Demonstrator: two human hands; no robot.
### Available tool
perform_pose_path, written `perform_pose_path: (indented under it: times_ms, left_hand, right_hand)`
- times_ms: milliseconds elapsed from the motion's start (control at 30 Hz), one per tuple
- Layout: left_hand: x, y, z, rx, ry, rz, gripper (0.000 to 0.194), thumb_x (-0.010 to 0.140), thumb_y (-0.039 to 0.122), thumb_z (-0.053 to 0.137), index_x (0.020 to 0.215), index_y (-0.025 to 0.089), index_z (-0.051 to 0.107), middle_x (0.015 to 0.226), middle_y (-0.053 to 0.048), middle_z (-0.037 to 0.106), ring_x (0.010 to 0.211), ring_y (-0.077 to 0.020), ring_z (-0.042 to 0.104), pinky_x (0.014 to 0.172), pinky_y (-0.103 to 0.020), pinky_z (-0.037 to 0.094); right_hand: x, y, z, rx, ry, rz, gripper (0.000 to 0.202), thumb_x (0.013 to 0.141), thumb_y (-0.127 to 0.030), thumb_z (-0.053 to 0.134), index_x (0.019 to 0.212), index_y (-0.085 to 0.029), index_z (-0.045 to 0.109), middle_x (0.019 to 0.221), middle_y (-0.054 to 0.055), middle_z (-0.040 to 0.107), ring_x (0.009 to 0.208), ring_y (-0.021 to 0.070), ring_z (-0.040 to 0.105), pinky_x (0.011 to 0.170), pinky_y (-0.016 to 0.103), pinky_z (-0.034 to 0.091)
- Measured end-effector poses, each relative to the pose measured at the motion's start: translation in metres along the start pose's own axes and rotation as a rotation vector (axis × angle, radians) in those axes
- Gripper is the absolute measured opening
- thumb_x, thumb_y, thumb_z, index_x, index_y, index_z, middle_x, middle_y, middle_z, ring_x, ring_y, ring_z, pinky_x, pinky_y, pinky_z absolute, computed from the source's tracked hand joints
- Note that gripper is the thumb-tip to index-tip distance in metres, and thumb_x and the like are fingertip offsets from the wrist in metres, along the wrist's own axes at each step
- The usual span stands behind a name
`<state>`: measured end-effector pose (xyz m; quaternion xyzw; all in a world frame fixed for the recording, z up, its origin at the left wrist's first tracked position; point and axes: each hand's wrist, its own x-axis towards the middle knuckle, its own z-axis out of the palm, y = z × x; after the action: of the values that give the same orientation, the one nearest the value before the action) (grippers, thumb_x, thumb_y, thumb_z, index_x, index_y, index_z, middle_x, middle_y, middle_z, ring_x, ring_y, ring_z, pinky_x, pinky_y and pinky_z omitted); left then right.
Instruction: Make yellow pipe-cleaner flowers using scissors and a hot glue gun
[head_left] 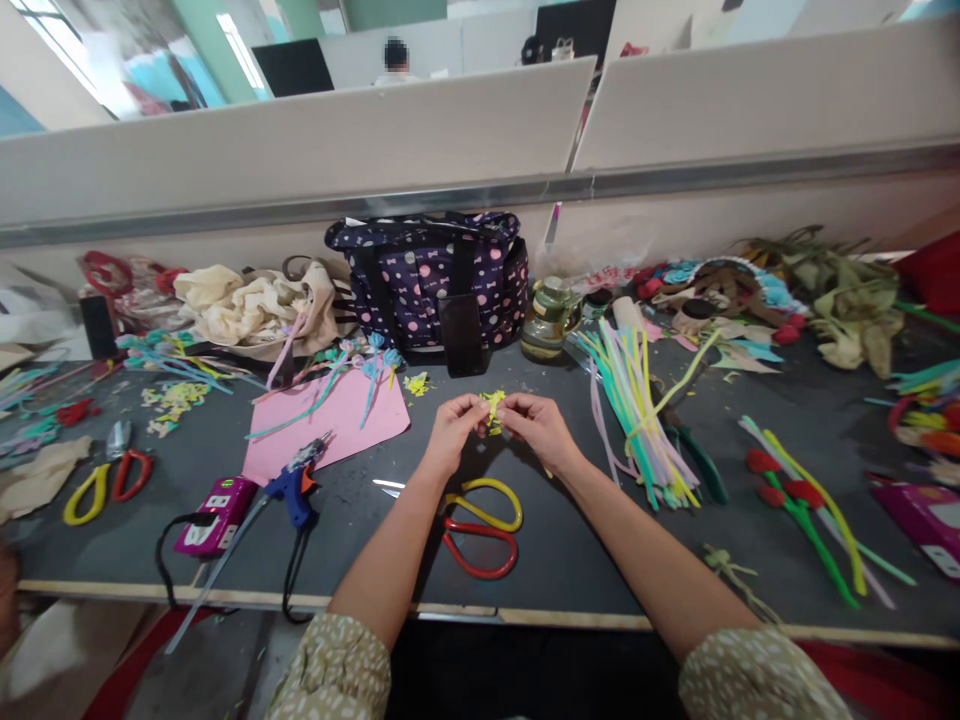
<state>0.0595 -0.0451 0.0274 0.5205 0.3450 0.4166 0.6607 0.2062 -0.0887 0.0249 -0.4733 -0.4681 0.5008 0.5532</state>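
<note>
Both hands meet over the middle of the dark table. My left hand (455,428) is closed, its fingertips pinching the left side of a small yellow-green piece (493,403). From the other side, my right hand (536,425) pinches the same piece, its fingers curled. The piece looks fluffy, and its exact shape is partly covered by the fingers. Just beyond, small yellow bits (418,384) lie on the table. Scissors with one yellow and one red handle (480,528) rest below the hands, their blades partly under my left forearm.
A blue glue gun (294,490) and purple power strip (217,515) lie left, near a pink sheet (360,425). A patterned bag (435,275), a phone (462,335) and a glass jar (548,318) stand behind. Pipe cleaners (641,425) and red-tipped stems (802,510) lie right.
</note>
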Motion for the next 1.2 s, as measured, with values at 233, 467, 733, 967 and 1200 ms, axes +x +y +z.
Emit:
perform_pose_path:
  times_ms: [233, 467, 733, 967, 1200]
  left_hand:
    - [0.0009, -0.0032, -0.0008, -0.051, 0.061, 0.036, 0.031, 0.074, 0.045, 0.067, 0.072, 0.014, 0.063, 0.066, 0.0, 0.057, 0.053, -0.0079, 0.047, 0.051, -0.021, 0.039]
    - [0.0009, -0.0013, -0.0011, 0.039, 0.02, 0.154, 0.026, 0.074, 0.035, 0.07, 0.091, 0.015, 0.069, 0.079, -0.003, 0.063, 0.06, -0.008, 0.05, 0.057, -0.021, 0.041]
    - [-0.0004, 0.0019, 0.0007, 0.087, 0.033, 0.214, 0.017, 0.071, 0.031, 0.071, 0.077, 0.016, 0.068, 0.079, -0.001, 0.058, 0.06, -0.0077, 0.049, 0.057, -0.021, 0.041]
    - [-0.0015, 0.0015, 0.0018, 0.065, 0.04, 0.175, 0.021, 0.073, 0.034, 0.07, 0.075, 0.015, 0.061, 0.065, 0.003, 0.054, 0.055, -0.0068, 0.047, 0.056, -0.02, 0.038]
    - [-0.0031, -0.0006, 0.0066, -0.01, -0.004, 0.079, 0.028, 0.072, 0.038, 0.071, 0.083, 0.014, 0.061, 0.065, 0.001, 0.06, 0.056, -0.0084, 0.052, 0.057, -0.021, 0.04]
  right_hand:
    - [0.0044, 0.0019, -0.0021, 0.227, -0.003, 0.208, 0.03, 0.067, -0.042, 0.075, 0.075, -0.015, 0.063, 0.059, -0.002, 0.057, 0.044, 0.0042, 0.045, 0.038, 0.015, 0.029]
    - [0.0036, -0.0042, -0.0021, 0.327, -0.046, 0.262, 0.028, 0.066, -0.039, 0.076, 0.07, -0.015, 0.06, 0.057, -0.004, 0.057, 0.042, 0.0028, 0.047, 0.037, 0.013, 0.029]
    - [0.0037, -0.0017, -0.0025, 0.332, -0.092, 0.244, 0.026, 0.067, -0.035, 0.075, 0.08, -0.016, 0.063, 0.054, -0.005, 0.057, 0.04, 0.0032, 0.046, 0.037, 0.014, 0.028]
    - [0.0008, -0.0055, -0.0001, 0.306, -0.076, 0.165, 0.023, 0.07, -0.033, 0.073, 0.08, -0.017, 0.06, 0.058, -0.004, 0.06, 0.045, 0.0048, 0.051, 0.039, 0.014, 0.032]
    - [0.0016, -0.0032, 0.0035, 0.302, -0.022, 0.069, 0.029, 0.07, -0.038, 0.074, 0.082, -0.018, 0.056, 0.063, -0.001, 0.063, 0.054, 0.0093, 0.059, 0.04, 0.015, 0.037]
